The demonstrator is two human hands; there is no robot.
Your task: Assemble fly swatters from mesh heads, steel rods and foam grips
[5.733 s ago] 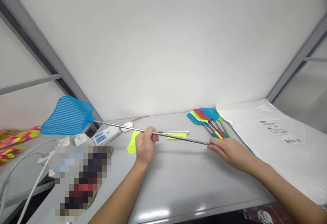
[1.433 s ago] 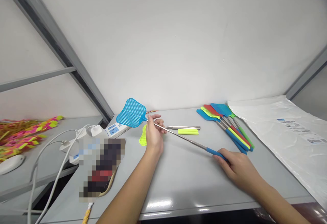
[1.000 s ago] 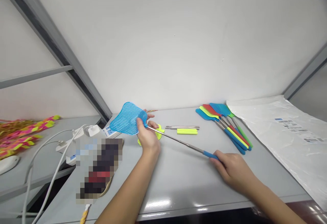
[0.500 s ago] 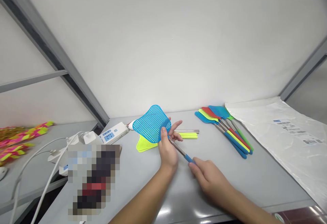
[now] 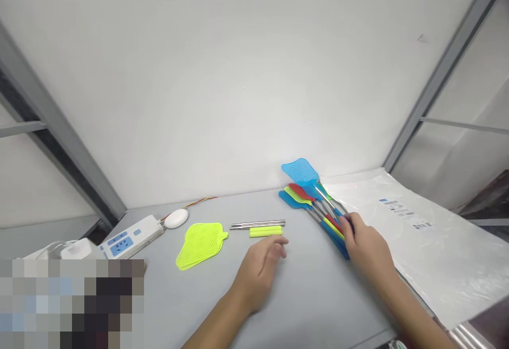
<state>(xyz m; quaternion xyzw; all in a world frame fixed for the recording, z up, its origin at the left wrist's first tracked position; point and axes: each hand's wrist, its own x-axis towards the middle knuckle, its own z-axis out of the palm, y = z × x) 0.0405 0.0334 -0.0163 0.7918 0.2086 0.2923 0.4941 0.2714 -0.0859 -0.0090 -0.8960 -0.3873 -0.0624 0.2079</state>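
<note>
My right hand (image 5: 368,245) is closed around the handle of a blue fly swatter (image 5: 299,171). That swatter's mesh head points away from me, above a fanned pile of other swatters. In the pile I see a red swatter (image 5: 300,192), a yellow-green swatter (image 5: 297,195) and a blue one (image 5: 292,201), their grips lying toward me. My left hand (image 5: 260,269) is empty, its fingers loosely curved and apart from the thumb. Just beyond it are yellow-green handle grips (image 5: 265,231) and thin metal rods (image 5: 258,225). A loose yellow-green swatter head (image 5: 202,244) lies flat to their left.
A white power strip (image 5: 133,236) and a white oval device (image 5: 176,218) sit at the left on the grey table (image 5: 167,306). A large white plastic bag (image 5: 445,253) covers the right side. A pale wall (image 5: 238,84) stands behind. The lower left corner is pixelated.
The blue swatter has moved right, from between both hands to over the pile, held by my right hand. My left hand has let go of it. The view has turned right.
</note>
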